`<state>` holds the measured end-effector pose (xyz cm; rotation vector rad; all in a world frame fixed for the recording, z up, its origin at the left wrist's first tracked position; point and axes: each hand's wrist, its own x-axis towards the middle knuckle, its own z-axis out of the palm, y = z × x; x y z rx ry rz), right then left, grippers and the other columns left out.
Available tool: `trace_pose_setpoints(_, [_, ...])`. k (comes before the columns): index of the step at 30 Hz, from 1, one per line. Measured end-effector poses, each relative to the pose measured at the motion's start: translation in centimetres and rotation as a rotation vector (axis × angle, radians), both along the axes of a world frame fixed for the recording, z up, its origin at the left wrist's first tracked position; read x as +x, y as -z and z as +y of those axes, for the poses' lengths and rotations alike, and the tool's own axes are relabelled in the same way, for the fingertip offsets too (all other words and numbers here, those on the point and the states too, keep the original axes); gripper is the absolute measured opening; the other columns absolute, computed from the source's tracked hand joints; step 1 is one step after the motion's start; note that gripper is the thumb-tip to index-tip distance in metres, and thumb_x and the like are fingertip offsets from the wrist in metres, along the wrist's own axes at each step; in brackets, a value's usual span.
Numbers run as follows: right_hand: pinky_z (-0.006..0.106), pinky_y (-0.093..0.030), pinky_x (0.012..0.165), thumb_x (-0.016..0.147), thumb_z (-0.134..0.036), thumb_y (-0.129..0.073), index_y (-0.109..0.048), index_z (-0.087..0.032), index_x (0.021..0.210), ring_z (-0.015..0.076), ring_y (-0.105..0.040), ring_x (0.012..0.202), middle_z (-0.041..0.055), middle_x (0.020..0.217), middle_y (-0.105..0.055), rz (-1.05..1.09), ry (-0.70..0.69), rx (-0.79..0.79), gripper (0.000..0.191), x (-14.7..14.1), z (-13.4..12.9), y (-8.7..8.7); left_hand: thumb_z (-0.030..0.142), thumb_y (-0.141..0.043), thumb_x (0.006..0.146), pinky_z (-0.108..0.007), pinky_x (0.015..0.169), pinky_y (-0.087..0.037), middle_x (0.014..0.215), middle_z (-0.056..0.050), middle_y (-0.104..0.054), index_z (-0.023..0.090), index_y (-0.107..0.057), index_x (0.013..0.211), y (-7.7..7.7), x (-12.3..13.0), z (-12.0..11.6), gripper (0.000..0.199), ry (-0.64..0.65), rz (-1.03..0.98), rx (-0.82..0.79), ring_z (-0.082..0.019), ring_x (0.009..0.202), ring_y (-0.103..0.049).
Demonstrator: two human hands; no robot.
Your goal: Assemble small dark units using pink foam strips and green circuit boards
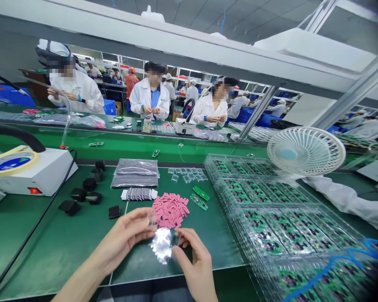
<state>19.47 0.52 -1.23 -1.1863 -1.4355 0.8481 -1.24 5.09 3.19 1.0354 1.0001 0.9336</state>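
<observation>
My left hand (129, 230) is closed in a pinch around a small clear plastic piece (151, 219), just left of a heap of pink strips (171, 210). Opposite it, my right hand (195, 261) pinches a thin, see-through piece (178, 239) between thumb and fingers; its exact kind is too small to make out. Between the hands lies a pile of shiny silver film pieces (162, 246) on the green table mat (138, 262). Two small green circuit boards, one of them with parts on it (198, 201), lie beyond the pink heap.
Stacked clear trays of circuit boards (264, 209) fill the right, beside a white fan (306, 151). Black blocks (89, 183), striped sheets (135, 173) and clear plastic frames (189, 174) lie farther back. A white machine (50, 170) with a cable stands left. Co-workers sit opposite.
</observation>
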Motion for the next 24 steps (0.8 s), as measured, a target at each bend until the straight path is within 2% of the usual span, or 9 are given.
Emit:
trace_pose_setpoints(2, [0.028, -0.046, 0.077, 0.082, -0.016, -0.067, -0.068, -0.027, 0.106, 0.018, -0.056, 0.086, 0.0027, 0.098, -0.059, 0.079, -0.093, -0.018, 0.026, -1.2, -0.3, -0.8, 0.027, -0.069, 0.085, -0.035, 0.09, -0.055, 0.109, -0.011, -0.073, 0.018, -0.064, 0.116, 0.9, -0.4, -2.2, 0.033, -0.056, -0.249, -0.212, -0.019, 0.089, -0.071])
trace_pose_setpoints(5, [0.031, -0.047, 0.084, 0.081, -0.013, -0.067, -0.068, -0.028, 0.108, 0.0204, -0.057, 0.097, 0.0037, 0.106, -0.058, 0.165, -0.209, -0.047, 0.031, -2.9, -0.4, -1.5, 0.023, -0.072, 0.082, -0.033, 0.086, -0.055, 0.1, -0.01, -0.075, 0.016, -0.068, 0.11, 2.0, -0.3, -3.8, 0.029, -0.072, -0.386, -0.316, -0.019, 0.086, -0.071])
trace_pose_setpoints(11, [0.03, -0.048, 0.088, 0.08, -0.009, -0.066, -0.07, -0.029, 0.11, 0.0207, -0.058, 0.102, 0.0029, 0.105, -0.058, 0.148, -0.248, -0.073, 0.036, -4.5, -0.1, -1.6, 0.023, -0.069, 0.086, -0.036, 0.089, -0.053, 0.102, -0.011, -0.075, 0.016, -0.069, 0.108, 2.7, -0.2, -4.3, 0.023, -0.031, -0.453, -0.289, -0.021, 0.093, -0.069])
trace_pose_setpoints(17, [0.03, -0.047, 0.091, 0.085, -0.009, -0.062, -0.068, -0.028, 0.108, 0.0202, -0.057, 0.103, 0.003, 0.107, -0.057, -0.034, -0.24, -0.082, 0.03, -4.6, -0.1, -2.1, 0.022, -0.073, 0.082, -0.034, 0.086, -0.053, 0.101, -0.011, -0.074, 0.016, -0.07, 0.104, 2.6, -0.3, -4.2, 0.023, -0.032, -0.453, -0.272, -0.019, 0.089, -0.068])
trace_pose_setpoints(19, [0.031, -0.046, 0.093, 0.088, -0.011, -0.06, -0.066, -0.029, 0.113, 0.0205, -0.056, 0.105, 0.0036, 0.111, -0.056, -0.141, -0.263, -0.079, 0.032, -4.6, -0.3, -2.3, 0.022, -0.075, 0.08, -0.032, 0.084, -0.054, 0.098, -0.01, -0.075, 0.016, -0.07, 0.103, 2.6, -0.3, -4.2, 0.024, -0.049, -0.462, -0.281, -0.018, 0.087, -0.068])
trace_pose_setpoints(22, [0.034, -0.044, 0.097, 0.087, -0.014, -0.065, -0.056, -0.032, 0.13, 0.0223, -0.052, 0.112, 0.0043, 0.123, -0.054, -0.284, -0.277, -0.071, 0.048, -4.3, -0.5, -2.5, 0.023, -0.076, 0.08, -0.03, 0.081, -0.055, 0.095, -0.01, -0.075, 0.016, -0.07, 0.103, 2.6, -0.4, -4.1, 0.025, -0.05, -0.49, -0.306, -0.018, 0.084, -0.069])
trace_pose_setpoints(24, [0.036, -0.043, 0.099, 0.086, -0.017, -0.068, -0.053, -0.033, 0.133, 0.023, -0.051, 0.114, 0.004, 0.124, -0.055, -0.337, -0.258, -0.059, 0.051, -3.6, -0.3, -2.5, 0.024, -0.075, 0.08, -0.03, 0.08, -0.056, 0.094, -0.01, -0.075, 0.015, -0.07, 0.103, 2.6, -0.5, -4.1, 0.025, -0.049, -0.504, -0.325, -0.018, 0.082, -0.07])
